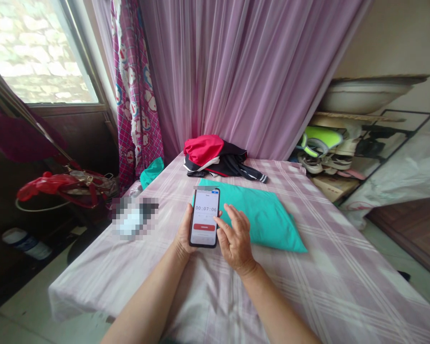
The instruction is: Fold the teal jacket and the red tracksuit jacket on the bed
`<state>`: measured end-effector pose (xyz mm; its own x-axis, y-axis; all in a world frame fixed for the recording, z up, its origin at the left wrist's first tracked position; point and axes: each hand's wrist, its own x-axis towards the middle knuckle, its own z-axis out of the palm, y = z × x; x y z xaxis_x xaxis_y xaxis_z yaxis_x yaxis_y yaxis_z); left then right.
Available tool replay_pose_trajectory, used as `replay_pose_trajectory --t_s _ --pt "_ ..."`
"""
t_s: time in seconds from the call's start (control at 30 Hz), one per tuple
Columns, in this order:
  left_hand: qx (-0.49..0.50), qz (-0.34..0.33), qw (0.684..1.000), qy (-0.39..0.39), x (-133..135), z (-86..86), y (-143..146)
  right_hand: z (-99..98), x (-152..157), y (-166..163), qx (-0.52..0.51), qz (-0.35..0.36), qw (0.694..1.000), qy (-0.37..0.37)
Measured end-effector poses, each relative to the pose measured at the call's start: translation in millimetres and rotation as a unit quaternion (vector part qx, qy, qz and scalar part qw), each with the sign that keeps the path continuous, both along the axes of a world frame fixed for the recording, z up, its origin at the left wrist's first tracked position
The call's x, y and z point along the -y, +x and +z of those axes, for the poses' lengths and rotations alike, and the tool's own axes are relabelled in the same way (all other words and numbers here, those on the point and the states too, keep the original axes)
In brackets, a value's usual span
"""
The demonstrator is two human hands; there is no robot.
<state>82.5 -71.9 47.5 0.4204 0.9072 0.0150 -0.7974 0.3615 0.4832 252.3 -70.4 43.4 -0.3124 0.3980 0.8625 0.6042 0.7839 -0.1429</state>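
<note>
The phone (204,217) is upright in the left hand (184,234), near the centre of the view, above the checked cloth (329,286). Its display reads 00:07:06, with a red button below the digits. The left hand clamps the phone: the thumb side lies along the left edge, and the fingers behind the casing are mostly hidden. The right hand (238,236) is at the right edge of the phone, fingers spread apart and holding nothing. Its index finger points at the screen; contact cannot be determined. The teal fabric piece (268,220) lies flat on the checked cloth, behind and to the right of the phone. Beyond it is a red and black garment heap (204,153). A blurred, unidentifiable object (132,222) lies to the left. The purple curtain (236,71) hangs at the rear, beside the patterned curtain (132,95). At the right, a rack (408,143) holds a white basin (365,98) above shoes (338,161).
</note>
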Motion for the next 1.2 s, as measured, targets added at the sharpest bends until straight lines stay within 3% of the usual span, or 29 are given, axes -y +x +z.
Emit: replay_pose_trajectory --t_s 0.3,0.53,1.2 --pt "0.019 0.016 1.000 -0.016 5 11.2 7 13.2 -3 7 -0.019 0.007 1.000 -0.013" --pt "0.069 0.005 0.997 -0.027 6 22.5 14 28.7 -12 24 -0.012 0.056 0.998 -0.041" --pt "0.084 -0.026 0.996 -0.020 14 32.3 19 13.7 -16 39 -0.016 0.079 0.992 -0.093"
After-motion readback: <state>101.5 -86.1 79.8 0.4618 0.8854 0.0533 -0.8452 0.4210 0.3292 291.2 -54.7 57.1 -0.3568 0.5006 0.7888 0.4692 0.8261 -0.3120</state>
